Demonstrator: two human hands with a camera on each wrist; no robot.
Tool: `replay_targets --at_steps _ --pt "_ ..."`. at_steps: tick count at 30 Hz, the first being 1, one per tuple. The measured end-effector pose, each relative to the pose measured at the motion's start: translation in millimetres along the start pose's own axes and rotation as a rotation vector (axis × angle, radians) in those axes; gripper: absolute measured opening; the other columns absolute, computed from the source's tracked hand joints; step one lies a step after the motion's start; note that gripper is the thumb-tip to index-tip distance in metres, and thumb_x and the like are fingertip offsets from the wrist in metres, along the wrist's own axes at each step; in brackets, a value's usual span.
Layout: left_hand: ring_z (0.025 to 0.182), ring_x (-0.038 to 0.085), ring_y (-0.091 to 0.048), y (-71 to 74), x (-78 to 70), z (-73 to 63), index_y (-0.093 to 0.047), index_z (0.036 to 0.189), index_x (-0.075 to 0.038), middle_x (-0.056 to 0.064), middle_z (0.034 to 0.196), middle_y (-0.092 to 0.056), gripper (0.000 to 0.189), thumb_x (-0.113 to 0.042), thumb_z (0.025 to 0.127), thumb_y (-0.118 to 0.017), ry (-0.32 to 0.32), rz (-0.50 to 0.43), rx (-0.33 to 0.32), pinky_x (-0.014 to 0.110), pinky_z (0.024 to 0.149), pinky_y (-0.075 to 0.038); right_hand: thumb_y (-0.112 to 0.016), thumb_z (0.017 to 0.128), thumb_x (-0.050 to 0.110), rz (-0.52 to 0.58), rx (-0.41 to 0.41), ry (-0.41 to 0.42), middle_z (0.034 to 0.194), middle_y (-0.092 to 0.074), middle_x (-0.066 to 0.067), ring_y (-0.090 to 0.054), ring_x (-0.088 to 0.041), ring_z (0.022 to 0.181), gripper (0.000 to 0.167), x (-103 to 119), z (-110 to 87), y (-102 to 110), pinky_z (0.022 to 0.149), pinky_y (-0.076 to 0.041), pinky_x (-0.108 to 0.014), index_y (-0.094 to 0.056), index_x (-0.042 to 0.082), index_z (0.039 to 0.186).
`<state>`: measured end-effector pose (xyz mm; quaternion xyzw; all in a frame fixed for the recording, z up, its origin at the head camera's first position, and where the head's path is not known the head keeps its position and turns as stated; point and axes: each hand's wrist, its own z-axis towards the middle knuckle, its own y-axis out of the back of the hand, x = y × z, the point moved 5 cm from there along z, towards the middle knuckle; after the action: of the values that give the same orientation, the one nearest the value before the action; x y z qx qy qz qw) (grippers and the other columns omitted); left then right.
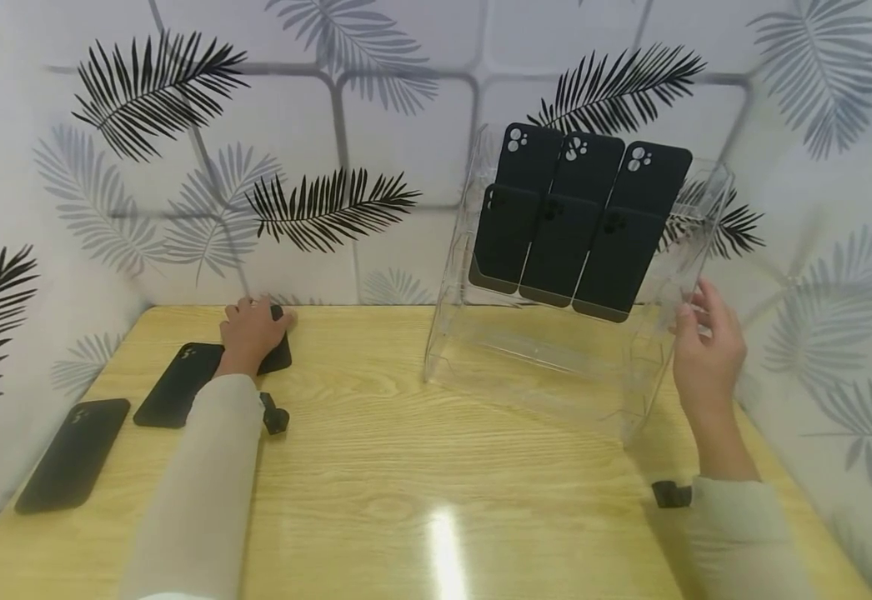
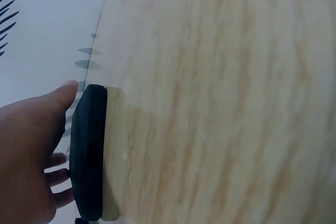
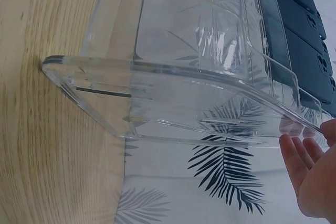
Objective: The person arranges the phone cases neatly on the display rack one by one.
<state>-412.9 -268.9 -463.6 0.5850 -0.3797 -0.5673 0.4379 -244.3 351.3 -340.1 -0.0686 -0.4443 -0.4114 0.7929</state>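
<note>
My left hand (image 1: 251,333) lies over a black phone case (image 1: 279,353) at the back left of the table. In the left wrist view the thumb is beside the top of that case, its fingers at the far edge; a firm grip does not show. My right hand (image 1: 709,354) pinches the right side edge of a clear acrylic rack (image 1: 548,354), thumb on one face and fingers on the other. Several black phone cases (image 1: 649,179) lean in the rack in two overlapping rows, the upper ones with round camera holes showing.
Two more black phone cases, a middle one (image 1: 175,387) and an outer one (image 1: 74,454), lie flat on the wooden table (image 1: 376,467) at the left. A wall (image 1: 406,142) with leaf patterns stands behind and at both sides.
</note>
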Motion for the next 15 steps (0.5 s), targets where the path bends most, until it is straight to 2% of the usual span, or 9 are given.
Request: replay_targets --at_steps 7,13,15 --pt "0.13 0.063 -0.025 1.1 1.5 -3.3 -0.034 0.15 0.008 0.043 0.144 -0.032 0.077 -0.052 0.102 -0.045 0.009 -0.014 0.039 0.073 0.103 -0.027 -0.056 0.103 0.017 0.005 0.003 0.004 0.122 -0.065 -0.007 -0.055 0.01 0.093 0.041 -0.1 -0.7 0.2 0.078 -0.047 -0.006 -0.058 0.019 0.144" --pt "0.125 0.061 -0.03 3.3 -3.7 -6.9 -0.044 0.139 0.015 0.044 0.138 -0.038 0.074 -0.047 0.101 -0.046 -0.006 0.01 0.061 0.069 0.101 -0.032 -0.056 0.103 0.016 0.009 -0.002 0.006 0.121 -0.065 -0.004 -0.056 0.01 0.093 0.041 -1.0 -0.4 -0.5 0.078 -0.047 -0.006 -0.058 0.017 0.144" --pt "0.124 0.062 -0.029 2.5 -4.5 -8.4 -0.041 0.141 0.017 0.046 0.137 -0.036 0.075 -0.047 0.101 -0.045 0.003 0.007 0.083 0.069 0.101 -0.032 -0.056 0.103 0.016 0.005 -0.003 0.006 0.121 -0.065 -0.004 -0.056 0.01 0.093 0.041 -1.2 -0.8 -0.4 0.078 -0.047 -0.006 -0.058 0.016 0.144"
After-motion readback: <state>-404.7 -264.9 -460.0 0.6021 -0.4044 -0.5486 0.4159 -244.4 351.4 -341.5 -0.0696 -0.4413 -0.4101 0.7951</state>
